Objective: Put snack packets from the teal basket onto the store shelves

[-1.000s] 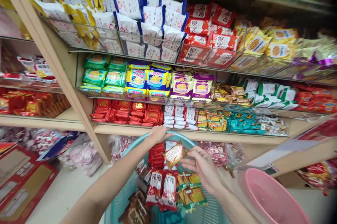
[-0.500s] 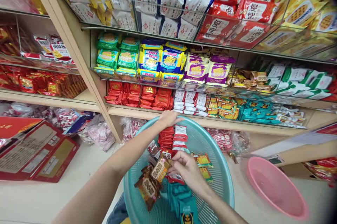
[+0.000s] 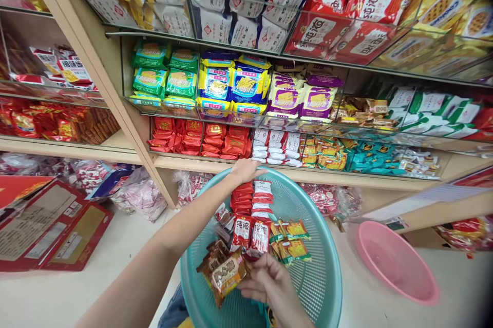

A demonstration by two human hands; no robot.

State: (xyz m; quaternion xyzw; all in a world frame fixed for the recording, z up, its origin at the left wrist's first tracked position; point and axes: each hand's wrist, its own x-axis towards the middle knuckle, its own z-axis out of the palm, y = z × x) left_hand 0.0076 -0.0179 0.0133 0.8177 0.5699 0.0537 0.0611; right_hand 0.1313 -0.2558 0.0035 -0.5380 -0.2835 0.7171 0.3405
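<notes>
A teal basket (image 3: pixel 321 266) holds snack packets in several groups. My left hand (image 3: pixel 246 170) rests at its far rim, beside the red packets (image 3: pixel 242 198) and white packets (image 3: pixel 263 192); whether its fingers grip the rim is hard to see. Between finger and thumb, my right hand (image 3: pixel 265 284) pinches a brown packet (image 3: pixel 227 274) over the brown packets (image 3: pixel 214 256) at the basket's left. Two red-and-white packets (image 3: pixel 251 234) lie just beyond it. Orange-and-green packets (image 3: pixel 291 239) lie to the right. My right hand mostly covers the teal packets.
Glass-fronted shelves (image 3: pixel 231 161) of packaged biscuits stand ahead. A pink basin (image 3: pixel 396 261) sits on the floor at the right, an open red carton (image 3: pixel 54 230) at the left. Bagged goods (image 3: pixel 140 194) lie beneath the shelves.
My right hand has moved nearer to me with the brown packet, uncovering the red-and-white packets and more orange-and-green ones. My left hand stays at the rim.
</notes>
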